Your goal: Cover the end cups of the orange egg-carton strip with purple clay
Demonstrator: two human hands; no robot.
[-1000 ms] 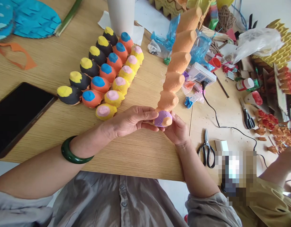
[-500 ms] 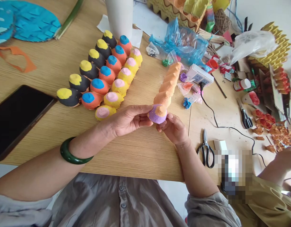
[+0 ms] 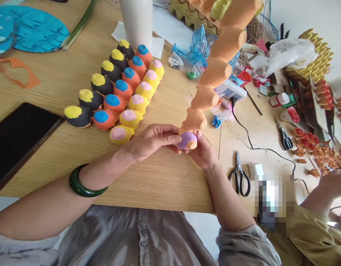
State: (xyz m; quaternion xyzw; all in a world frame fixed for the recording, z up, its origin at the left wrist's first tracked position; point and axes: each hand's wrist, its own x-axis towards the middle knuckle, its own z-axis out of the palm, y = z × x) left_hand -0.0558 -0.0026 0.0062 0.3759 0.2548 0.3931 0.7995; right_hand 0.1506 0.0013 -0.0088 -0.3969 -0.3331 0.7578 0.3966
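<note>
Between my two hands is an orange egg-carton strip [image 3: 206, 98], a row of several bumps tilted up away from me. Its near end bump is coated in purple clay [image 3: 187, 141], apart from an orange patch. My left hand [image 3: 156, 139] pinches that end from the left, thumb on the purple. From the right, my right hand [image 3: 203, 149] grips the same end with its thumb and fingers, some fingertips hidden beneath. Left of my hands lie three painted strips: black with yellow tops [image 3: 99, 84], orange-red with blue tops [image 3: 122, 88], and yellow with pink tops [image 3: 137, 104].
Black-handled scissors [image 3: 239, 175] lie right of my right arm. A white power strip [image 3: 230, 90] and its cable stand beyond. A phone [image 3: 23, 142] lies at left, a white cylinder [image 3: 137, 24] behind the strips. Another person's hand [image 3: 333, 184] is at far right.
The strip's far end has swung up towards the camera, showing the sides of its bumps. The purple end has turned, its orange patch now facing down and right. Both hands keep their hold.
</note>
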